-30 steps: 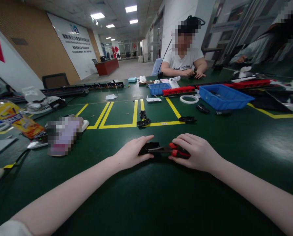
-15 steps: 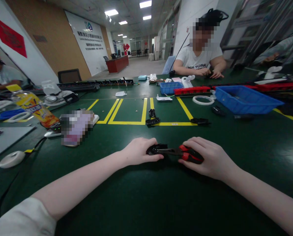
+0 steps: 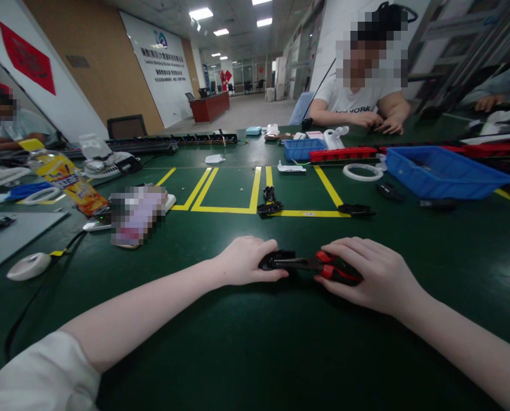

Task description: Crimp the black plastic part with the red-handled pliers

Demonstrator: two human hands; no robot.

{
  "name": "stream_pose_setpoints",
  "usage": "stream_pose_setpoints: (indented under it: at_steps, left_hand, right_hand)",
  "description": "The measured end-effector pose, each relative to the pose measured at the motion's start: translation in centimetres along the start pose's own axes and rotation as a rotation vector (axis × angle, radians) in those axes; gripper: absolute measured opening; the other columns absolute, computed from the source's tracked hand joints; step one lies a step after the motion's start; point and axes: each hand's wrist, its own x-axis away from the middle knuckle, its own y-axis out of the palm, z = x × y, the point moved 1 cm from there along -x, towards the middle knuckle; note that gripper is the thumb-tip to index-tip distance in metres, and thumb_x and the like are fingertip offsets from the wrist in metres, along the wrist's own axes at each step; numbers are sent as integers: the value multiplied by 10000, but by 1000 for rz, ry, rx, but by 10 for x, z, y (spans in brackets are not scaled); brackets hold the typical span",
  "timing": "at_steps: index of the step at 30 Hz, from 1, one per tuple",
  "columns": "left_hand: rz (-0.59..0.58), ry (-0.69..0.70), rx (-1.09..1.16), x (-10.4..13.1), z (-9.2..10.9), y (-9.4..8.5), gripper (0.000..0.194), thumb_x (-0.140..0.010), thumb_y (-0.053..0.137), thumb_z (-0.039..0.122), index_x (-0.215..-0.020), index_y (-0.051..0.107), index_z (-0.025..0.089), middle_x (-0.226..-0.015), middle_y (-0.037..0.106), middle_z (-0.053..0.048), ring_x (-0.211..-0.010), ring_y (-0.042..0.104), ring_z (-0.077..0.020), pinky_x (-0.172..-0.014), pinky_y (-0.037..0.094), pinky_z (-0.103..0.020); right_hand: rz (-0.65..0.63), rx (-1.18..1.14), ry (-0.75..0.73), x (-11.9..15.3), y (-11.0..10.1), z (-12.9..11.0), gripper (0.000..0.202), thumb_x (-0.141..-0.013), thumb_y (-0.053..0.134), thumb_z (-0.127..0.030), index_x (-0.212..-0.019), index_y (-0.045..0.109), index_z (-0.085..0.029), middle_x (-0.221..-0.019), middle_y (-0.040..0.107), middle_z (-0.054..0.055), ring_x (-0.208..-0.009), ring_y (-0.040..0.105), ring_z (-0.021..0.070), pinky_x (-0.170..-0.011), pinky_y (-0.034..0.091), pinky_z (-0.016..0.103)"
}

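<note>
Between the thumb and fingers of my left hand (image 3: pixel 249 261) is a small black plastic part (image 3: pixel 286 255), its exact kind unclear. My right hand (image 3: pixel 368 274) is closed around the red-and-black handles of a pair of pliers (image 3: pixel 328 267). The long narrow jaws point left and meet the black part; whether they grip it I cannot tell. Both hands are just above the green table (image 3: pixel 255 354). Beyond them, more black parts (image 3: pixel 270 206) lie on the yellow tape, with another black piece (image 3: pixel 356 210) to the right.
A blue bin (image 3: pixel 447 177) stands at the right, beside a white ring (image 3: pixel 363 172). To the left are a phone (image 3: pixel 139 214), a drink bottle (image 3: pixel 69 180) and a white mouse (image 3: pixel 29 266). A person (image 3: pixel 361 103) sits across the table, hands together over it.
My view has shifted slightly, so the table and its objects appear a little displaced. Both hands keep their holds, and the pliers' jaws stay at the black part.
</note>
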Motion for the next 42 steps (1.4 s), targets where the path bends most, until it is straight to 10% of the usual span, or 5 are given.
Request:
stream_pose_setpoints:
  at_steps: [14,42]
  left_hand:
    - [-23,76,-60,0,1,-1,412,-905,449,598,-902,500,189,-760,599,-17,-679,574,-180,-587,371,-273]
    - [-32,126,-128,-1,5,0,434,-897,457,617,-941,511,189,-770,614,-18,-681,586,-180,-611,384,-274]
  right_hand:
    - [-11,59,-95,-1,2,2,318,-774,643,-405,-973,623,-158,-864,709,94,-765,668,242,-897,445,486]
    - [-146,5,-86,-1,4,11,308,-728,620,-268,-1016,588,-164,-942,660,109,-819,633,239,-686,548,359]
